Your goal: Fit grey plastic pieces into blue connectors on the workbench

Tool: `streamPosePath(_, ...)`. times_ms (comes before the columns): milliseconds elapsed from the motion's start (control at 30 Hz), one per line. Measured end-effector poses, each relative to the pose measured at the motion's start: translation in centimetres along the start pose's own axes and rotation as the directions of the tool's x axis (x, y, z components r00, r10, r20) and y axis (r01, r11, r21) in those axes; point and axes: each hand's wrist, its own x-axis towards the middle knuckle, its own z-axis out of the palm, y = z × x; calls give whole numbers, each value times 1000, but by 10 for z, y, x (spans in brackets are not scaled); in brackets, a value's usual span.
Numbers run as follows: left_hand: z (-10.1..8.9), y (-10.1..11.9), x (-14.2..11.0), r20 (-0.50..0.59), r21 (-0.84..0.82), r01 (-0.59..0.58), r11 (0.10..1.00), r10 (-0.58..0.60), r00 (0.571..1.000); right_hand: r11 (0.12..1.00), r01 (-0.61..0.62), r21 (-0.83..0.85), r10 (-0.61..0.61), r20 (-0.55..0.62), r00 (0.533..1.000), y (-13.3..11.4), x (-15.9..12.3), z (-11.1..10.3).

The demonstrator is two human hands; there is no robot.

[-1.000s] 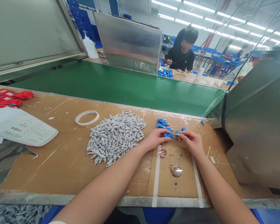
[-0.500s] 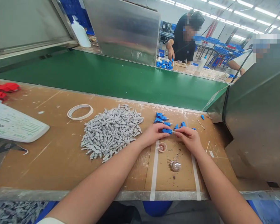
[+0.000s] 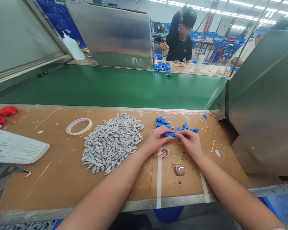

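Observation:
Over the cardboard-covered bench, my left hand [image 3: 156, 139] is closed round a small ribbed blue plastic part [image 3: 170, 134], which lies level between thumb and fingers. My right hand [image 3: 191, 143] pinches that part's right end, and its fingertips hide whatever tip is there. Just behind my hands lie more blue plastic parts [image 3: 160, 124], with others [image 3: 185, 126] a little to the right. A small clear cup [image 3: 164, 152] of liquid, with a white stick in it, stands below the held part. Nearer to me sits an upturned-looking clear cup [image 3: 180, 170] among wet spots.
A large heap of grey plastic pieces [image 3: 112, 142] and a tape roll [image 3: 79, 126] lie left. Cotton swabs [image 3: 213, 146] lie right, beside a metal panel [image 3: 264, 127]. Beyond the bench runs a green belt [image 3: 105, 86] bearing one blue piece [image 3: 169, 75]; a co-worker [image 3: 180, 38] stands opposite.
My view has shifted slightly. My right fingertips now cover the pale tip that showed on the blue part. A blue piece now lies on the belt, and the co-worker's hand has lifted from their pile.

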Motion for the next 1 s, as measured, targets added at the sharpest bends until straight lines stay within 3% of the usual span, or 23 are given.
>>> streamPosePath(333, -3, 7, -2, 33, 79, -97, 992, 94, 995, 997, 58, -57, -57, 13, 998, 4, -2, 3)
streamPosePath(433, -7, 9, -1, 61, 86, -71, 994, 66, 996, 977, 161, -140, -152, 76, 985, 2, 3, -5)
streamPosePath(500, -13, 10, -2, 85, 175, -37, 984, 22, 996, 941, 246, -233, -233, 80, 969, 2, 8, -14)
streamPosePath(600, -21, 9, -5, 50, 437, 19, 899, -45, 998, 826, 283, -488, -320, 8, 947, 6, 17, -27)
streamPosePath(667, -23, 7, -6, 13, 554, 56, 830, -75, 997, 690, 262, -675, -322, 38, 946, 9, 20, -31)
streamPosePath(767, -22, 7, -4, -68, 580, 121, 806, -99, 993, 500, 282, -819, -278, 157, 948, 10, 19, -32)
streamPosePath(833, -21, 10, -2, -149, 545, 161, 823, -94, 984, 453, 318, -833, -305, 191, 933, 6, 16, -31)
streamPosePath(900, -22, 16, -2, -191, 457, 161, 875, -80, 978, 509, 350, -787, -371, 166, 913, -2, 13, -28)
streamPosePath(1000, -26, 26, -4, -122, 192, 137, 972, -115, 986, 707, 377, -599, -376, 134, 917, -24, 13, -13)
